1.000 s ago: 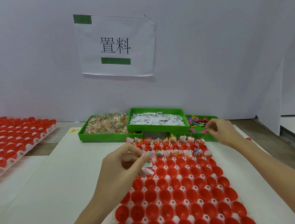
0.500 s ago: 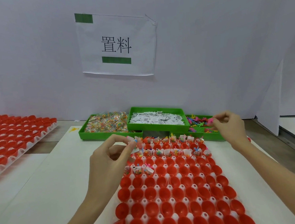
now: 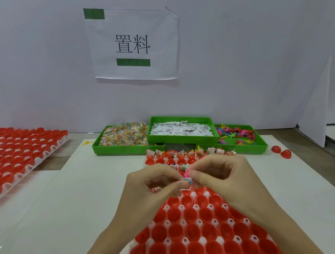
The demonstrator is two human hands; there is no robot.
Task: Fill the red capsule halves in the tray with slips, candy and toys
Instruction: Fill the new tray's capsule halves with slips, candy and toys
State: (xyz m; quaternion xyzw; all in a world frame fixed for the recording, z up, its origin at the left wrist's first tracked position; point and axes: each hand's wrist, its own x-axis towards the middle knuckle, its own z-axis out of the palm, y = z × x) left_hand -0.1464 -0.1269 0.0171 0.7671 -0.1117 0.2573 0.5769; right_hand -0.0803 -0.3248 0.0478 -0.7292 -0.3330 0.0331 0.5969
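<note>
A white tray (image 3: 184, 223) of red capsule halves (image 3: 192, 231) lies in front of me; its far rows hold slips, candy and toys, the near rows are bare. Both hands meet above the tray's third row. My left hand (image 3: 157, 184) pinches a candy packet and slip (image 3: 187, 180). My right hand (image 3: 218, 175) pinches a small pink toy (image 3: 187, 173) right against them. Three green bins stand behind: candy (image 3: 123, 134), slips (image 3: 180, 130), toys (image 3: 237, 134).
A second tray of red halves (image 3: 18, 152) lies at the far left. Two loose red halves (image 3: 280, 151) sit right of the toy bin. A white wall with a paper sign (image 3: 134, 43) stands behind, and a white panel (image 3: 317, 105) juts out at the right.
My right hand came back from the toy bin with a pink toy and met my left hand over the tray. My left hand shifted right and nearer, still holding small pieces.
</note>
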